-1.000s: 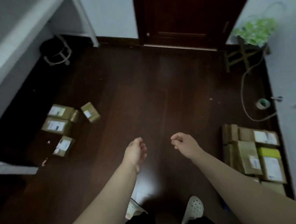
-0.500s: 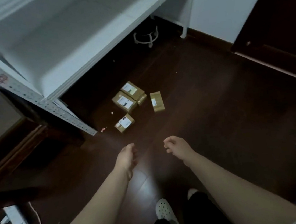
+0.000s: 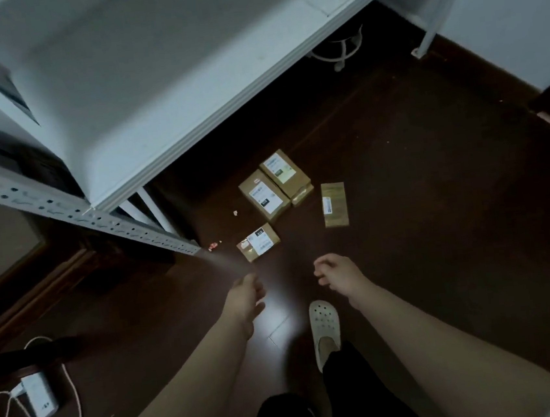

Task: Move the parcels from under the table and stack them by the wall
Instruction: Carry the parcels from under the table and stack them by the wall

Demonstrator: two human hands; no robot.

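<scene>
empty hands over the floor, parcels lying just ahead at the table's near edge

the left hand (image 3: 247, 294) and right hand (image 3: 336, 275) hang apart from each other, fingers loosely curled, holding nothing. the nearest parcel (image 3: 258, 242) sits label-up on the dark floor (image 3: 438, 225), just beyond the left hand and a little to its right, with its long axis running near-left to far-right. that hand is plainly the closer one, so a forward, downward reach looks like the likely next move. the flat parcel (image 3: 334, 204) lies farther off and ahead of the right hand, with its long axis running near to far. two larger parcels (image 3: 264, 196) lie side by side and touching, farther back by the edge of the white table (image 3: 185, 82). the stack by the wall is out of view.
</scene>
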